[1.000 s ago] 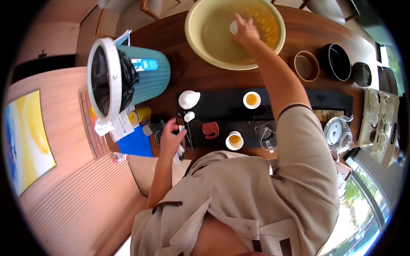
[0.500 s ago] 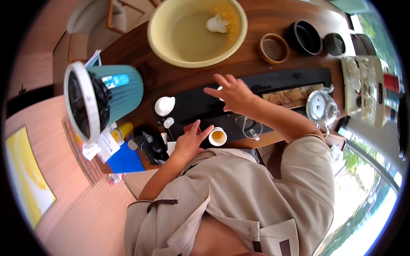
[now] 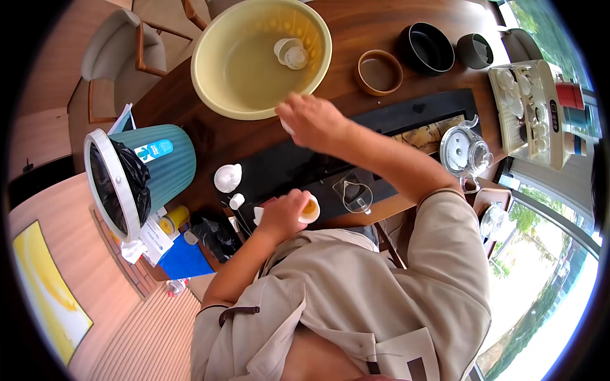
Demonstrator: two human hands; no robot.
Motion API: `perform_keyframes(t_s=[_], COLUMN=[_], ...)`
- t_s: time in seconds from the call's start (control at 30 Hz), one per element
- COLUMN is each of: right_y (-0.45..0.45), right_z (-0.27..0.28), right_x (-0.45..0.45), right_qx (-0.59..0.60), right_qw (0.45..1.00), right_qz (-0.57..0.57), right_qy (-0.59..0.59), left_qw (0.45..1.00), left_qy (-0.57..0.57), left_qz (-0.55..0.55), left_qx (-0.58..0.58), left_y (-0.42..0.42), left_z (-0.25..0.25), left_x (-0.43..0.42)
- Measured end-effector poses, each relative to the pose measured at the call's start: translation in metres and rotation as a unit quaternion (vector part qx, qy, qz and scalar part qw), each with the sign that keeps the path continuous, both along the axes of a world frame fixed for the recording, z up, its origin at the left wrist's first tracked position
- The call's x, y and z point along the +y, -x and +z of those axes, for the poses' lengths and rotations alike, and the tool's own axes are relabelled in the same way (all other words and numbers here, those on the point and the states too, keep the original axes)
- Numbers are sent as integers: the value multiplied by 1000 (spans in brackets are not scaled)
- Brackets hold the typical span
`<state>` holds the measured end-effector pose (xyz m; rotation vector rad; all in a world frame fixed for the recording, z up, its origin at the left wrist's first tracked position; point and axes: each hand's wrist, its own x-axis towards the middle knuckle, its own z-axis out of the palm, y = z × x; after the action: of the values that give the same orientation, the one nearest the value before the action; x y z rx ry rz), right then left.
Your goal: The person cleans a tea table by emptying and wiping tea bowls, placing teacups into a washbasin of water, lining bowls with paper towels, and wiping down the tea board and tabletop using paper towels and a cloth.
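Two white cups [image 3: 296,58] lie in basin [image 3: 213,70]; amber-filled cup [image 3: 311,210] outside.
Left hand [image 3: 284,217]: fingers closed on amber-filled cup. Right hand [image 3: 312,124]: fingers pinching white item [image 3: 286,127], mostly hidden; basin just beyond fingertips.

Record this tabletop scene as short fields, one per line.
Left hand: at a white cup of amber liquid
Right hand: closed around a small white object, near the basin
Basin: pale yellow, white vessels inside
Bowls: brown, black, grey
Glassware: pitcher, teapot
Bin: teal, black liner
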<state>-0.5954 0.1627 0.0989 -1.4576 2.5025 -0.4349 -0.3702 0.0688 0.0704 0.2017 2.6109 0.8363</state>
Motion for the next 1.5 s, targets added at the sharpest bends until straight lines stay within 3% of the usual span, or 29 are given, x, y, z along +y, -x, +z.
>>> perform_keyframes(t_s=[0.03,0.1,0.17,0.27,0.3,0.37,0.47,0.77,0.9,0.97,1.03,1.07,1.13,1.23,1.3,1.4,1.5], right_y=[15,45,63,79,79,78,75,85,86,84,87,83,70,17,-42,-115,-149], right_z=[-3,-15,-29,-48,-59,-90,-91,-98,-82,-59,-30,-22,12,29,28,18,-15], right_x=[-10,-33,-57,-94,-101,-109,-113,-114,-100,-83,-37,-2,63,130,154,157,154], right_qx=[41,75,111,37,38,95,92,25,33,-24,-116,-100,-124,-171,-198,-163,-167], right_qw=[998,996,992,993,994,989,987,983,987,995,982,966,957,968,968,970,959], right_qz=[-16,8,34,43,36,57,25,-77,-105,-98,-98,-106,-125,-131,-151,-172,-213], right_qy=[41,39,45,-101,-98,-95,-126,-166,-118,5,114,215,231,132,19,-59,-79], left_qw=[999,995,989,976,971,960,948,937,937,946,940,938,934,918,931,960,984], left_qy=[9,4,61,111,125,168,208,277,255,238,261,269,275,304,281,122,16], left_qz=[27,87,127,174,178,200,230,213,236,220,219,218,225,240,230,228,170], left_qx=[-28,58,41,67,99,100,75,-20,-22,8,-19,-26,-27,-85,-24,111,42], left_y=[11,31,61,108,123,155,205,282,297,292,286,282,283,277,272,225,148], left_z=[18,49,84,99,95,83,45,-65,-90,-105,-86,-79,-63,-40,-26,30,53], left_x=[-6,-24,-45,-85,-99,-125,-155,-186,-191,-204,-191,-188,-181,-174,-174,-143,-87])
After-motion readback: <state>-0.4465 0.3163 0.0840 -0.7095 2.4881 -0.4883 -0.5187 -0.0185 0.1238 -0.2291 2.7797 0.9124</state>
